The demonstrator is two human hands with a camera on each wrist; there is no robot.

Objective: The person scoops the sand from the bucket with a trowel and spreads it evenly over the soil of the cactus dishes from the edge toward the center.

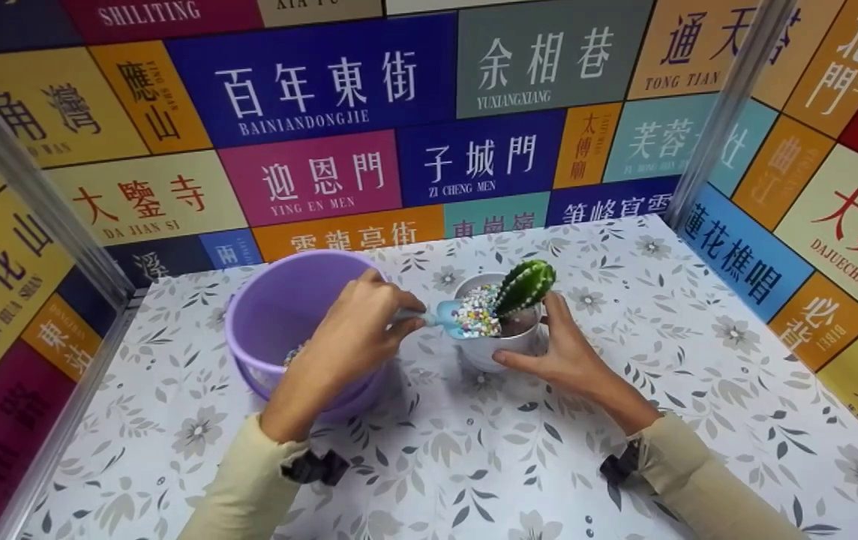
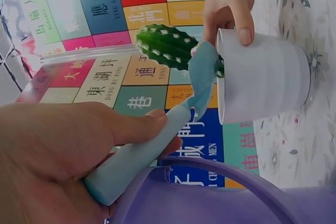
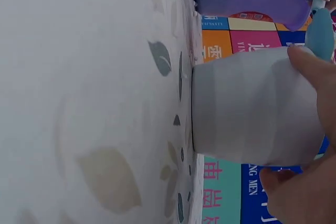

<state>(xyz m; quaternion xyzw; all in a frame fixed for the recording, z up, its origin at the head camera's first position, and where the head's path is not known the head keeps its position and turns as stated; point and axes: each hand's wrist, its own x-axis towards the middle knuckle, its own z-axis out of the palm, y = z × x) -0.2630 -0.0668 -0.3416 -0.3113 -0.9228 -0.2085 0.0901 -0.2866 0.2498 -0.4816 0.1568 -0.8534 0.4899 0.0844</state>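
Note:
My left hand (image 1: 354, 326) grips the handle of a light blue scoop (image 2: 142, 156). Multicoloured pebbles (image 1: 477, 313) heap in its blade, which is over the mouth of a white flower pot (image 1: 483, 355). A green cactus (image 1: 528, 285) with white spine tufts leans to the right in this pot, with dark material around its base. With thumb and fingers on opposite sides near the rim, my right hand (image 1: 571, 356) holds the pot, which stands on the table. In the right wrist view the pot's ribbed wall (image 3: 247, 108) fills the middle.
A purple bucket (image 1: 290, 296) stands left of the pot, under my left forearm, with some pebbles low inside. Its handle (image 2: 236, 174) shows in the left wrist view. A floral cloth (image 1: 549, 457) covers the table. Sign-printed panels (image 1: 316, 90) and metal posts enclose the back and sides.

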